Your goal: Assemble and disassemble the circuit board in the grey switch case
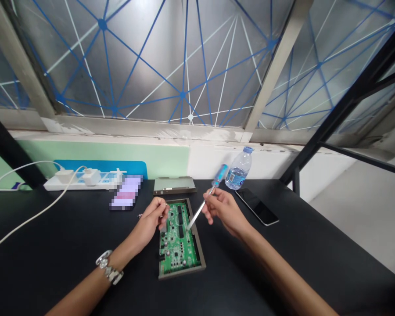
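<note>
A green circuit board [173, 252] lies in a shallow metal casing [182, 275] on the black table. By its shaft, a screwdriver [220, 174] with a clear blue handle is held in my right hand [222, 208]. The handle points up and away, and the shaft slants down to the left, its tip over the right part of the board; whether it touches cannot be made out. At the casing's upper left corner is my left hand [153, 215], its fingers pinched together. Something small and shiny shows by those fingers, too small to name.
Behind the casing stands a grey metal cover [174, 185]. A water bottle [238, 171] and a black phone [257, 206] are at the right. On the left are a pixelated phone-like object [127, 193], a white power strip [54, 183] with plugs, and a white cable [36, 215].
</note>
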`<control>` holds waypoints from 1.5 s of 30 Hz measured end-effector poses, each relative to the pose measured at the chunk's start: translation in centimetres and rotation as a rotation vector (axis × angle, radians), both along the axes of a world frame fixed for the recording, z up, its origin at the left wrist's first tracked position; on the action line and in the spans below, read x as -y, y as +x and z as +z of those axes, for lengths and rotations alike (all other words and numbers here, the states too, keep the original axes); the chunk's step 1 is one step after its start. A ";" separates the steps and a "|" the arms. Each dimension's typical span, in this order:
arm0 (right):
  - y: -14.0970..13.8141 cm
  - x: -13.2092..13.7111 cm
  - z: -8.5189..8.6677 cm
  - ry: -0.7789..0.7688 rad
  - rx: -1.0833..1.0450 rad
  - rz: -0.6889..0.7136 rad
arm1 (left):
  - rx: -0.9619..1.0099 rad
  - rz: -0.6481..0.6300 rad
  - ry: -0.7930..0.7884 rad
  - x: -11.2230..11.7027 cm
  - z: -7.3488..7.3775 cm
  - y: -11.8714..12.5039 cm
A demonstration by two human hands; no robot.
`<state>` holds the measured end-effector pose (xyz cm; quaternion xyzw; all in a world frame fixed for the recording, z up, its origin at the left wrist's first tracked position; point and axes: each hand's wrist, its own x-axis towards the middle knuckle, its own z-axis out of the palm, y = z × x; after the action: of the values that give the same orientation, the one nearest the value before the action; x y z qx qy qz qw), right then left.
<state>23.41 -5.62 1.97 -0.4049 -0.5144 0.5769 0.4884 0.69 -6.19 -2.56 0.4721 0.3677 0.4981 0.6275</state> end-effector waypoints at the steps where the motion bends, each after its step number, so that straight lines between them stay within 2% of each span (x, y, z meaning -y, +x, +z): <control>1: -0.6 -0.2 0.4 0.039 -0.056 0.024 | 0.060 -0.007 -0.043 0.1 0.2 0.2; 3: -1.7 -0.6 0.8 0.123 -0.133 0.035 | 0.151 -0.013 -0.119 0.5 0.6 0.5; 6: -2.8 -0.6 -0.2 0.213 -0.204 -0.051 | 0.223 0.005 -0.189 0.8 1.1 0.7; 10: -2.8 0.4 -2.2 0.205 -0.219 -0.119 | 0.244 0.028 -0.238 0.8 1.0 0.6; 13: -2.4 0.9 -2.8 0.222 -0.249 -0.148 | 0.232 0.022 -0.254 0.6 0.7 0.7; 31: -3.0 1.3 -2.0 0.236 -0.198 -0.207 | 0.188 0.002 -0.173 0.7 0.5 0.7; 38: -2.8 1.4 -2.2 0.256 -0.183 -0.146 | 0.169 0.000 -0.161 0.4 0.1 0.6; 45: -2.5 1.4 -2.0 0.290 -0.147 -0.097 | 0.157 -0.039 -0.145 0.3 0.4 0.3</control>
<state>20.90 -6.98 -0.06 -0.3113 -0.5350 0.5004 0.6054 0.98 -6.49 -2.18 0.3918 0.3432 0.4934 0.6966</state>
